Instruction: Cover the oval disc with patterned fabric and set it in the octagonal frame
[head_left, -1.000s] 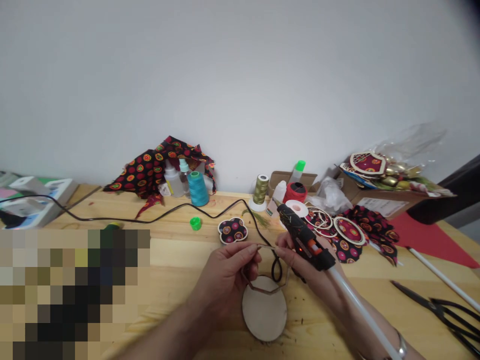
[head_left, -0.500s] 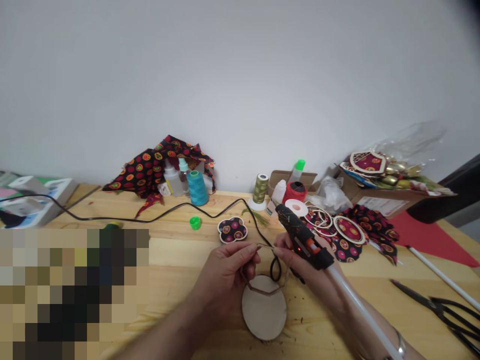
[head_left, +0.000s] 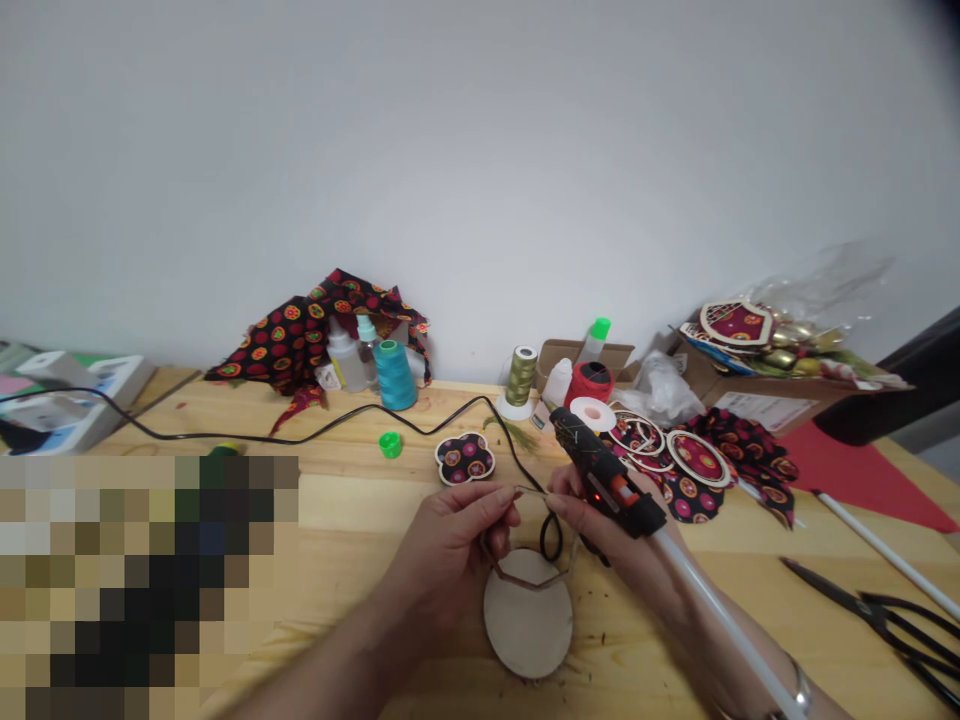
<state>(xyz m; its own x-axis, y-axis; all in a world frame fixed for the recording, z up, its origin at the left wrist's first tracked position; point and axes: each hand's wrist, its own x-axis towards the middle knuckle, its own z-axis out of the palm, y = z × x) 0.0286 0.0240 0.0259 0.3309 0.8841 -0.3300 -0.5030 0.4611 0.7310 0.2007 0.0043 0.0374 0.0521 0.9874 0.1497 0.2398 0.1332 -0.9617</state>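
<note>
Brown frame (head_left: 534, 586), overlapping a round disc (head_left: 529, 632) in view, is pinched by the left hand (head_left: 459, 537) and right hand (head_left: 624, 556), which also grips a glue gun (head_left: 600, 468). Frame shows no covering, seemingly unfinished; a fabric-covered piece (head_left: 466, 458) beyond appears complete.

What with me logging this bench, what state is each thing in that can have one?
Left hand: pinching the frame
Right hand: holding the glue gun and frame
Glue gun: red light on, glue stick in its back
Cord: trailing, looped near the gun
Scissors: lying, blades together
Blue thread: upright
Disc: lying flat
Cloth: crumpled
</note>
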